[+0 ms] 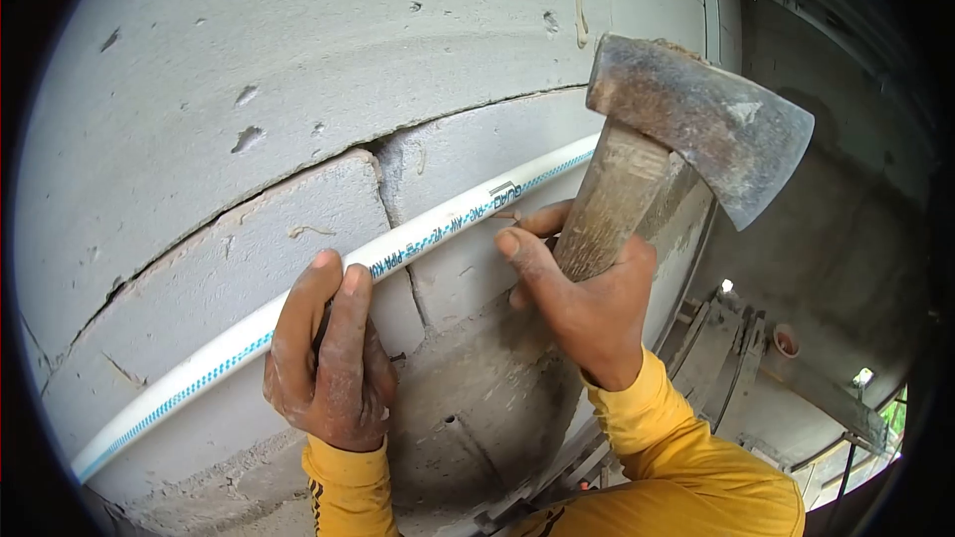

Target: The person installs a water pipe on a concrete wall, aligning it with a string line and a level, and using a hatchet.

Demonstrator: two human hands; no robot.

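Note:
A white pipe (438, 232) with blue printing runs slantwise along the block wall (288, 209). My left hand (333, 358) has its fingertips on the pipe's lower edge, its other fingers curled below. My right hand (597, 303) grips the wooden handle (612, 199) of a hatchet, whose rusty metal head (701, 114) stands up in front of the wall with the blade to the right. A small thin nail (507, 216) shows between the right fingertips and the pipe. Both sleeves are yellow.
Cracks and joints run between the wall blocks. A short stub (451, 421) sticks out of the rough grey patch below. At the lower right are wooden planks (716, 358), a small reddish container (786, 341) and a darker wall (836, 229).

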